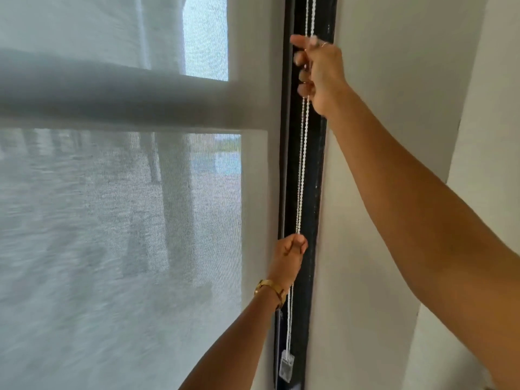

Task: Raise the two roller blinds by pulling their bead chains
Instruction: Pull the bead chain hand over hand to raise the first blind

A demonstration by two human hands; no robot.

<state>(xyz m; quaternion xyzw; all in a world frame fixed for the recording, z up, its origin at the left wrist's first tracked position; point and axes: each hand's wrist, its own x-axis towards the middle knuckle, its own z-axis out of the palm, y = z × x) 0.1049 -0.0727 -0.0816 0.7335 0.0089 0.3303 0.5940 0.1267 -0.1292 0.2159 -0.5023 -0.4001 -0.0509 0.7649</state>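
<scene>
A white bead chain (302, 164) hangs as a two-strand loop in front of the black window frame (319, 170). My right hand (320, 71) is high up, with its fingers curled around the chain. Lower down, my left hand (289, 254) is closed on the same chain; a gold watch sits on its wrist. The chain ends in a clear plastic tensioner (287, 365) near the bottom. A sheer grey roller blind (121, 220) covers the window on the left, and blurred buildings show through it.
A white wall (394, 66) runs along the right of the frame, with a second wall face (495, 108) at the far right. A dark horizontal band (112, 91) crosses the blind at upper left.
</scene>
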